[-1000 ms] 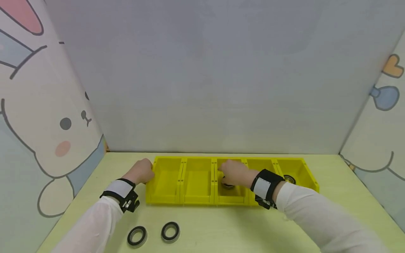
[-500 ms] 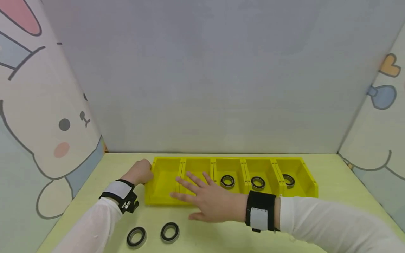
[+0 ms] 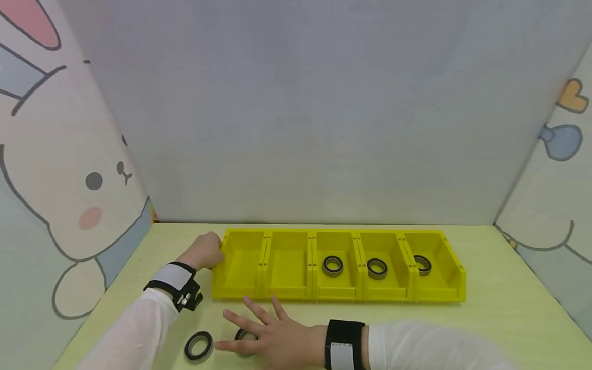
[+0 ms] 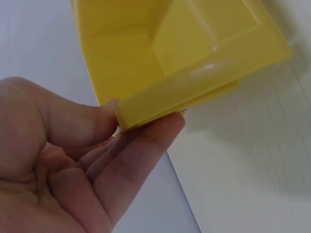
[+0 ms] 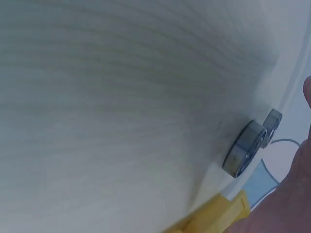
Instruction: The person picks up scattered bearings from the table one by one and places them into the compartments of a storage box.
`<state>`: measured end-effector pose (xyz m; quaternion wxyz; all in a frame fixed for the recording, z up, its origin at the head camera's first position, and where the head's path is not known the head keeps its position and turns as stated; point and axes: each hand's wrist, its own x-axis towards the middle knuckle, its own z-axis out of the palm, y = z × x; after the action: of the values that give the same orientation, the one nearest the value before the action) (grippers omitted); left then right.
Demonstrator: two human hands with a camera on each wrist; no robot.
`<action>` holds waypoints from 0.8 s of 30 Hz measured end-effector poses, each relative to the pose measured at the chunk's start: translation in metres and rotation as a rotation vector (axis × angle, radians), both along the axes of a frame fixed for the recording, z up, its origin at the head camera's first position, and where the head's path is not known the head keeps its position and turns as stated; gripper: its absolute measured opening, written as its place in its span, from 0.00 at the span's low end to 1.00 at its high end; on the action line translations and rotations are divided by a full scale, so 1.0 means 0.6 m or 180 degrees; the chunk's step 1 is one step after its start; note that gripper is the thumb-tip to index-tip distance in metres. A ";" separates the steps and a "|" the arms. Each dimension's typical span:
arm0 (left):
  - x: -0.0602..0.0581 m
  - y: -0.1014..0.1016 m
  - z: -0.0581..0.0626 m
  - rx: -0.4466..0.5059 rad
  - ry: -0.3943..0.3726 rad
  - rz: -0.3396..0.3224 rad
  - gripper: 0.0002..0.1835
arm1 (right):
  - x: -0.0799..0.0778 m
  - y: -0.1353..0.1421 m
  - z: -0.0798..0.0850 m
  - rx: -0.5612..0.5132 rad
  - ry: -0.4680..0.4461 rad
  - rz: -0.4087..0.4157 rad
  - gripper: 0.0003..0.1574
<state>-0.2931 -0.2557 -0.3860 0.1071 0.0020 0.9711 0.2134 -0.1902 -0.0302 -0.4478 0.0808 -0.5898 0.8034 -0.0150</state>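
A row of yellow bins (image 3: pixel 289 297) stands across the table, joined side by side. My left hand (image 3: pixel 203 251) grips its left end; in the left wrist view, thumb and fingers pinch the yellow rim (image 4: pixel 194 80). My right hand (image 3: pixel 282 336) is spread wide over a black-and-silver ball bearing (image 3: pixel 238 334) in front of the bins, hiding part of it. To its left lies another bearing (image 3: pixel 210 347), flat on the table. In the right wrist view, the nearer bearing (image 5: pixel 243 149) sits beyond the palm, with nothing gripped.
Three more bearings lie in the bins: one in the middle bin (image 3: pixel 326 266), one in the bin (image 3: pixel 371 268) right of it, one in the rightmost bin (image 3: pixel 427 265). A grey wall (image 3: pixel 324 128) stands behind the table (image 3: pixel 485 288), with cartoon-printed panels at both sides.
My right hand has let go of a bearing in the middle bin, come out with fingers spread, and moved left and toward me over the loose bearing. The left hand has stayed put.
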 end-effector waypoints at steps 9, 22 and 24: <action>-0.006 -0.006 0.000 0.0064 0.0008 -0.0069 0.04 | 0.006 -0.010 -0.042 0.0176 -0.0437 0.0159 0.48; 0.000 0.002 0.001 -0.0018 -0.0014 -0.0023 0.03 | -0.003 -0.013 -0.026 0.0434 -0.0196 0.0285 0.41; -0.002 0.002 -0.002 -0.0024 -0.0026 0.0001 0.03 | -0.002 -0.017 -0.019 0.0462 0.0182 0.0453 0.38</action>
<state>-0.2941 -0.2547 -0.3869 0.1110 0.0005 0.9714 0.2098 -0.1912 -0.0401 -0.4595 0.1011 -0.6382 0.7604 0.0658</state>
